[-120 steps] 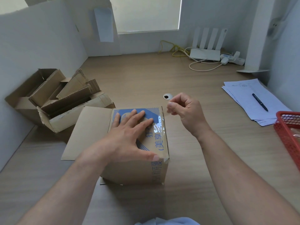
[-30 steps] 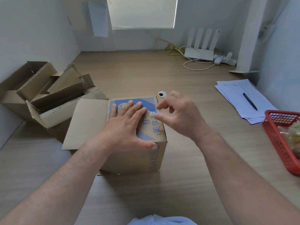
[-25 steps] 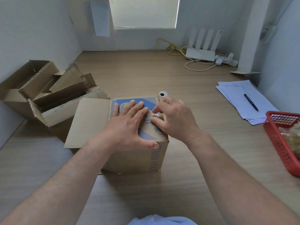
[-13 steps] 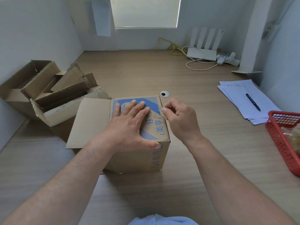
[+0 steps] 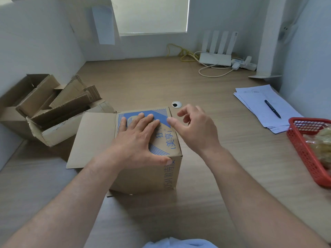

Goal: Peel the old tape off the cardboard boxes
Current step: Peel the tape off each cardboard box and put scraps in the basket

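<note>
I see the desk (image 5: pixel 143 83) with the cardboard box (image 5: pixel 143 176) at its centre, one flap folded out to the left. Opened cartons (image 5: pixel 53 113) sit left of the box and a red basket (image 5: pixel 302 153) well right. The left hand (image 5: pixel 138 140) presses flat on the box top, fingers spread. The right hand (image 5: pixel 195 129) hovers at the box's right edge, loosely curled, holding nothing I can make out.

**Tally on the desk (image 5: pixel 143 83)**

Three cardboard boxes: one printed box (image 5: pixel 143 178), one near open box (image 5: pixel 53 136), one far open box (image 5: pixel 10 117). Two hands: left hand (image 5: pixel 136 140), right hand (image 5: pixel 197 130). One red basket (image 5: pixel 302 151), one pen (image 5: pixel 272 109), one stack of papers (image 5: pixel 258 97), one router (image 5: pixel 215 59) with four antennas (image 5: pixel 223 42).
</note>
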`<state>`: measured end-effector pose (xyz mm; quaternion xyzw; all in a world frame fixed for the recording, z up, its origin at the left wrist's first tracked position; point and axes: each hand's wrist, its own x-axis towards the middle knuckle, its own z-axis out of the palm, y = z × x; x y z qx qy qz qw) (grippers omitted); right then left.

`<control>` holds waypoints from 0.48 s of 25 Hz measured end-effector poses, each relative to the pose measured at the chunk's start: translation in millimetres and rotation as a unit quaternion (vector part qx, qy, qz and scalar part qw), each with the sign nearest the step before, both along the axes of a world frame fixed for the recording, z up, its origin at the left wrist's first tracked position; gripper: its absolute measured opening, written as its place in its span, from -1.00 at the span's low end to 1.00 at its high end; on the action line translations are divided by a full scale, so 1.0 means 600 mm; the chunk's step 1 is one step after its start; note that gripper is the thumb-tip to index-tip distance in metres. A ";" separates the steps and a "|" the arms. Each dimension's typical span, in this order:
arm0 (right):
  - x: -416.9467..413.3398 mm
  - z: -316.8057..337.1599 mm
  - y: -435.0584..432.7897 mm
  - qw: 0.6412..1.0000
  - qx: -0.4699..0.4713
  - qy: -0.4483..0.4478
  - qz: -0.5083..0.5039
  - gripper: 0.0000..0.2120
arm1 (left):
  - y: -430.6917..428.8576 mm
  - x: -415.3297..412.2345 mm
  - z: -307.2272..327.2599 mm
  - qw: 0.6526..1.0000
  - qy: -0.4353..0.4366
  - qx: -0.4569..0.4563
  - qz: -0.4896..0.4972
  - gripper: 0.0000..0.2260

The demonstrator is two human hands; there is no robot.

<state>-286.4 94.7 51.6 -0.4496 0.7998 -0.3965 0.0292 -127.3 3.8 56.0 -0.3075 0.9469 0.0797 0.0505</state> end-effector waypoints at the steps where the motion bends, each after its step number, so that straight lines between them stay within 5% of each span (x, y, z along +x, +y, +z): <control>1: 0.007 0.000 -0.007 0.999 0.027 0.033 0.019 -0.67 | 0.001 -0.001 0.001 1.000 -0.005 -0.002 0.000 0.15; 6: 0.004 -0.002 -0.025 0.996 0.051 0.072 0.025 -0.93 | 0.004 0.005 0.002 1.000 -0.002 0.003 0.001 0.13; 9: 0.001 -0.012 -0.020 0.995 0.001 -0.104 0.004 -0.90 | 0.005 0.008 0.000 1.000 0.001 -0.002 0.001 0.12; 12: -0.003 -0.018 -0.012 0.928 -0.071 -0.362 -0.043 -0.87 | 0.005 0.009 0.000 1.000 0.004 -0.003 0.004 0.12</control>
